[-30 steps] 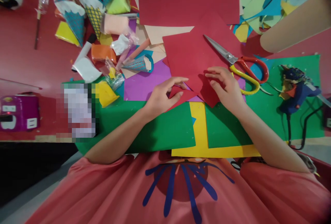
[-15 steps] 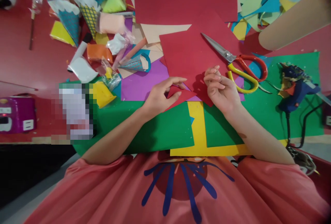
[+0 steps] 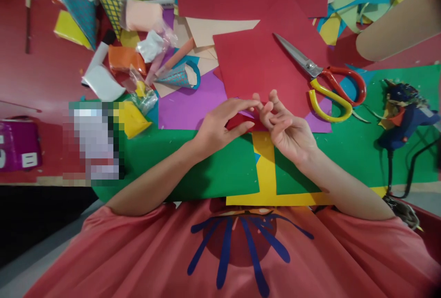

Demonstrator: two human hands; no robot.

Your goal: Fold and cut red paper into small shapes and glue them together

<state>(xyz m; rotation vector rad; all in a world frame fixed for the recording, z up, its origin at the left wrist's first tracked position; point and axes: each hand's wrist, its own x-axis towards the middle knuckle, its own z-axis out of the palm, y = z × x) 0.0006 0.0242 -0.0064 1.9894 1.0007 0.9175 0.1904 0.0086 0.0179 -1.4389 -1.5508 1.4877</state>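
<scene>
One red piece [image 3: 241, 121] is framed by the nearer left hand [image 3: 214, 126], digits parted, the right hand [image 3: 294, 138] being held loosely open.

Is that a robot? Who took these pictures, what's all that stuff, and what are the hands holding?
No robot here! These are a person's own two bare hands. Every picture comes from one camera worn on the person's head, looking forward and down.

The left hand curves around a small red paper piece, but I can't tell how firmly it grips it. The right hand is close by, palm turned up, with nothing to be seen in it.

On the red table are big scissors lying on a red sheet. Nearer the person are green sheets and a yellow sheet. To the left are paper cones and soft packets. To the right is a blue glue gun.
</scene>
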